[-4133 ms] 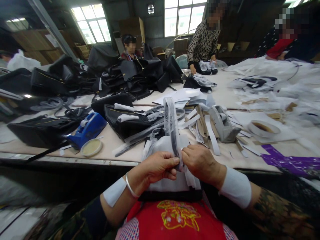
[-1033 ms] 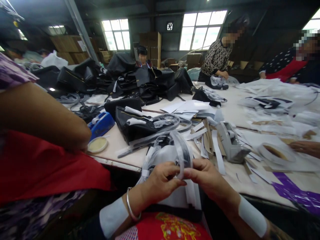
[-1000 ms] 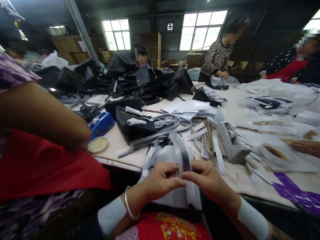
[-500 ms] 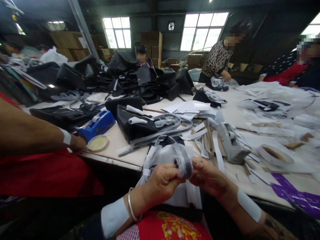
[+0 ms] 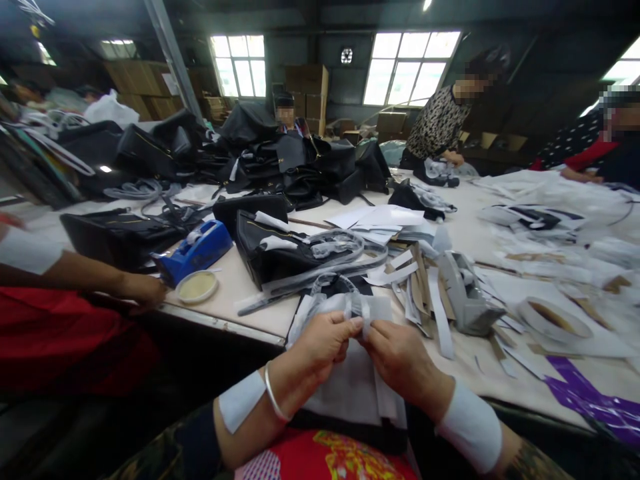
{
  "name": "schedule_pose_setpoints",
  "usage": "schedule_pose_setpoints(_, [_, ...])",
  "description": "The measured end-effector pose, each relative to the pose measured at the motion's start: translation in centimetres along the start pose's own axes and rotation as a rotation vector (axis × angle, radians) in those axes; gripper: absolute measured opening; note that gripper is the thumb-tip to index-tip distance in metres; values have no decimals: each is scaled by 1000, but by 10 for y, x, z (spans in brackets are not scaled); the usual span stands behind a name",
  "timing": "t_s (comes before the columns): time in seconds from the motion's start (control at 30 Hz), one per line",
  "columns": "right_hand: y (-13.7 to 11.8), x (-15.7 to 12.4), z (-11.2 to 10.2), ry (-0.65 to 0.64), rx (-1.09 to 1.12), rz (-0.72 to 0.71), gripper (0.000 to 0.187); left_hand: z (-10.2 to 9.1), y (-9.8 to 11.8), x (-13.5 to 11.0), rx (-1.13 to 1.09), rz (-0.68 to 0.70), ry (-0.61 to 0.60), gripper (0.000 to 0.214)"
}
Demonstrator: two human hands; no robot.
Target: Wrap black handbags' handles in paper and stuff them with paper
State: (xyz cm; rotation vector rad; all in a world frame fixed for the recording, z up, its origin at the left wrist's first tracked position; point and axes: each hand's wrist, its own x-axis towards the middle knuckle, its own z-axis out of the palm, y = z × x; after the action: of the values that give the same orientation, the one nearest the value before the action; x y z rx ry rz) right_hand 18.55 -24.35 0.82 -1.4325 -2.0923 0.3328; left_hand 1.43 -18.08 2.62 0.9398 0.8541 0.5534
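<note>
My left hand [image 5: 320,347] pinches a plastic-wrapped bag strap [image 5: 361,307] between thumb and fingers. Meeting it from the other side, my right hand [image 5: 403,357] has its fingertips closed on the same strap. Below them, white sheeting [image 5: 343,390] covers a black bag [image 5: 393,437] that leans against the table edge at my lap. Wrapped handle loops stand up behind my fingers. A black handbag [image 5: 260,250] with white-wrapped fittings and clear-sleeved handles lies just beyond. My fingers partly hide the strap.
To the left are a blue tape dispenser [image 5: 197,250], a round tape roll [image 5: 197,287] and a co-worker's hand [image 5: 145,290]. A grey tape dispenser [image 5: 470,293], paper strips [image 5: 440,313] and a white tape roll [image 5: 553,319] lie right. Black bags [image 5: 300,160] pile up behind.
My hands have drawn closer together, and the strap between them is turned more upright, with less of its loop showing. The co-worker's arm at the left has shifted.
</note>
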Motion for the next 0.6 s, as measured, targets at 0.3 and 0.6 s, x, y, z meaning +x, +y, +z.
schedule_pose_setpoints(0.3, [8, 27, -5, -151, 1346, 922, 46, -2, -18, -1, 915, 525, 187, 29])
schedule_pose_setpoints(0.6, [4, 33, 3, -24, 1440, 884, 44, 3, -1, -7, 511, 46, -23, 28])
